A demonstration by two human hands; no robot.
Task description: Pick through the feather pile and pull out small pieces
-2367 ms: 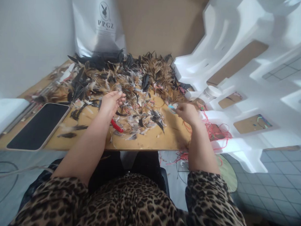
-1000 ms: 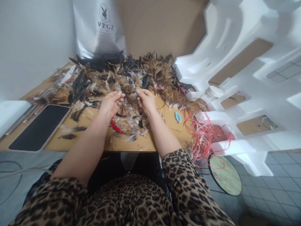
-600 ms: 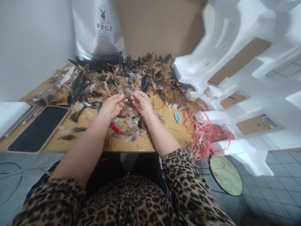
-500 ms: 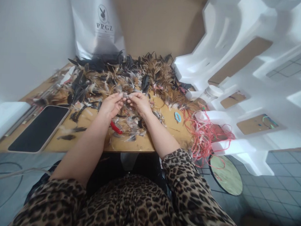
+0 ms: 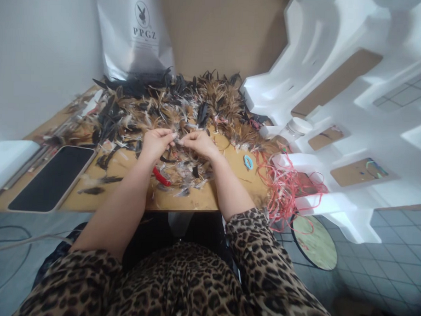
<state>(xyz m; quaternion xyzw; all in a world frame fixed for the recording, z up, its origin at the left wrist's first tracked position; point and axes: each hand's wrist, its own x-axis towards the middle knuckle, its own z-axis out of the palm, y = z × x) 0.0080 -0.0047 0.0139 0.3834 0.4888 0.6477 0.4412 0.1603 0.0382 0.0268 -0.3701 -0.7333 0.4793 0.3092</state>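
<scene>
My left hand (image 5: pixel 158 143) is closed in a pinch above the middle of the table, with what looks like a small pale feather (image 5: pixel 176 128) at its fingertips. Close beside it, my right hand (image 5: pixel 198 143) also pinches, thumb against forefinger; what lies between those fingers is too small to make out. Loose brown, black and whitish feathers (image 5: pixel 143 112) are heaped behind both hands. Smaller feather bits (image 5: pixel 184 173) are scattered below them, nearer the table's front edge. A curved red piece (image 5: pixel 160 176) lies by my left wrist.
A dark-screened phone (image 5: pixel 53 178) and a white box (image 5: pixel 12 162) lie at the left. To the right are a blue ring-shaped item (image 5: pixel 248 162), tangled red strings (image 5: pixel 288 188), a lidded jar (image 5: pixel 297 128) and large white foam (image 5: pixel 324 56). A silver bag (image 5: pixel 131 49) stands at the back.
My fingertips, close together before, have drawn slightly apart. My right hand has turned more palm-down and shifted a little to the right. The view has moved slightly.
</scene>
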